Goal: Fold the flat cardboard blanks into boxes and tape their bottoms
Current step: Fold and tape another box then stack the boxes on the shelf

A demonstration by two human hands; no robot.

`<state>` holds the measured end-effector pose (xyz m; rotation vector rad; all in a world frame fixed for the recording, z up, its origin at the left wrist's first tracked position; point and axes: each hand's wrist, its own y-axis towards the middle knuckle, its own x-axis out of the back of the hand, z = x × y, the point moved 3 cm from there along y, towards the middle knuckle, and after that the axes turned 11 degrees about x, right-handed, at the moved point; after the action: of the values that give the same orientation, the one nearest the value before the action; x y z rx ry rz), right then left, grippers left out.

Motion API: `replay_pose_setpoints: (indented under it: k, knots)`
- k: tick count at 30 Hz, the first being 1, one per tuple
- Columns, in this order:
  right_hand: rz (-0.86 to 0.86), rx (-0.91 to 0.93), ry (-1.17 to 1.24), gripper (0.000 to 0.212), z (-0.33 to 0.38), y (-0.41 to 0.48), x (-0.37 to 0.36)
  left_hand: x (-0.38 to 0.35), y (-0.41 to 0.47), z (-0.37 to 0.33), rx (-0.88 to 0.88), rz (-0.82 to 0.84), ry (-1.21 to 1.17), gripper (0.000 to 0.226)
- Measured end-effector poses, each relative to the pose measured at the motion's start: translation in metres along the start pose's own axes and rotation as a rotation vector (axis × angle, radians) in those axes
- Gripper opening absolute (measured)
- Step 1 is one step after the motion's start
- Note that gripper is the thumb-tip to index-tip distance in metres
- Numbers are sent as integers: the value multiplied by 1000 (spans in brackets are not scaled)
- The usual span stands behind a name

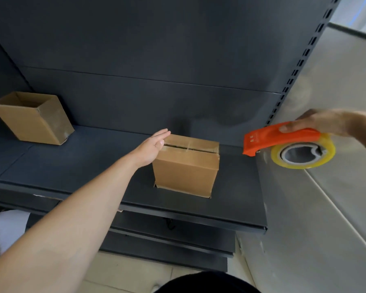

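A small brown cardboard box (185,171) stands on the dark shelf (72,166), its flaps closed on top with clear tape along the seam. My left hand (151,148) rests flat against the box's upper left edge, fingers straight and together. My right hand (317,123) is off to the right of the box, gripping an orange tape dispenser (277,138) with a yellowish roll of clear tape (302,154). The dispenser's nose is a little right of the box's top corner and apart from it. A second folded box (33,118) lies tilted at the shelf's far left, its open end facing up.
The shelf has a dark back panel and a slotted upright (300,66) on the right. A grey metal cabinet (325,208) stands just right of the shelf. Lower shelves and a pale tiled floor (135,271) lie below. White material (9,227) sits at the lower left.
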<state>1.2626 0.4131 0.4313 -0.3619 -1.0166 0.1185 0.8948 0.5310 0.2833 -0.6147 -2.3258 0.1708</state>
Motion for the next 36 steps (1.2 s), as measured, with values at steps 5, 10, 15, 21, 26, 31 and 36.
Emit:
replay_pose_setpoints:
  k: [5,10,15,21,26,31,36]
  knots:
    - [51,-39,-75,99,3,8,-16,-1,-1,-2,16,-16,18,45]
    - [53,-104,-149,59,-1,20,-36,-1,-1,-2,36,-29,13,45]
    - [49,-91,-171,57,9,27,-54,-4,0,-2,53,-38,8,45]
    - [65,-53,-220,66,22,43,-77,-7,-4,-3,63,-54,-88,45]
    - [9,-18,-314,60,40,49,-82,-6,-5,-4,91,-56,-149,45]
    - [-149,-27,-491,45,40,55,-120,-9,-7,-9,75,-57,-156,45]
    - [-216,-192,-466,38,1,65,-148,-9,-9,-11,91,-64,-200,47]
